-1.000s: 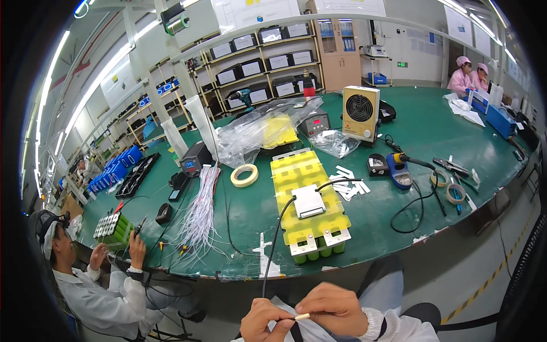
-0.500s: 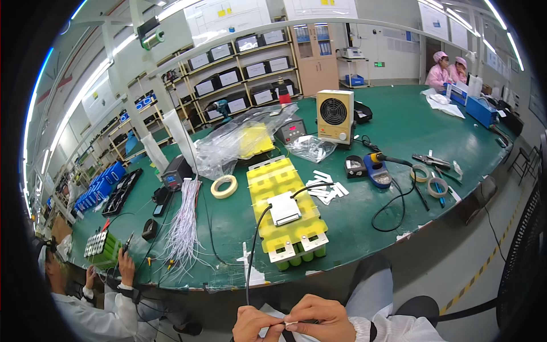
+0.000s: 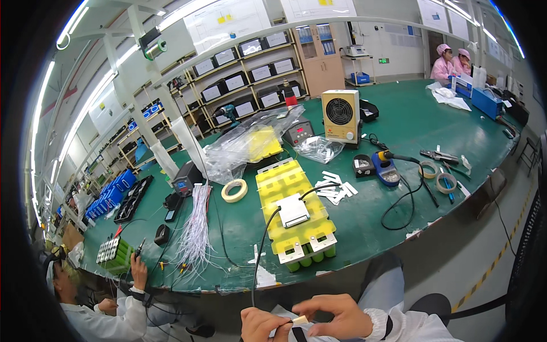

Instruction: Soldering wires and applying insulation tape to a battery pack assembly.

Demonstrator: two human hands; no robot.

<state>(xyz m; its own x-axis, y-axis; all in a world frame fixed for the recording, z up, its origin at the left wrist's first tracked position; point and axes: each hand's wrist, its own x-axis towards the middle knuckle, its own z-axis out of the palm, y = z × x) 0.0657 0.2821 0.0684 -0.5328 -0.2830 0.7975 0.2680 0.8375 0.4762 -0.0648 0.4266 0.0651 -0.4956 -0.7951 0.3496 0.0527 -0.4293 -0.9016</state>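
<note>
At the bottom edge, my left hand (image 3: 265, 326) is closed on the end of a black cable (image 3: 256, 277). A small tan-yellow piece (image 3: 299, 320), perhaps a connector or tape, sticks out at its fingertips. My right hand (image 3: 339, 317) is just beside it, thumb and forefinger apart around the piece; contact is unclear. The cable leads up to a white flat module (image 3: 292, 211) on top of a battery pack (image 3: 283, 182) with yellow covering, green cells and metal end plates. The pack lies on the green table in front of my hands.
A bundle of white wires (image 3: 196, 222) and a tape roll (image 3: 234, 191) lie left of the pack. White strips (image 3: 335, 188), a soldering iron in its stand (image 3: 386, 169) and a yellow fan unit (image 3: 341, 117) are to the right. A co-worker (image 3: 108, 308) handles a green cell pack (image 3: 115, 255) at left.
My right fingers have spread away from the left fingertips, exposing the tan-yellow piece. The view has shifted, so the table sits slightly further right.
</note>
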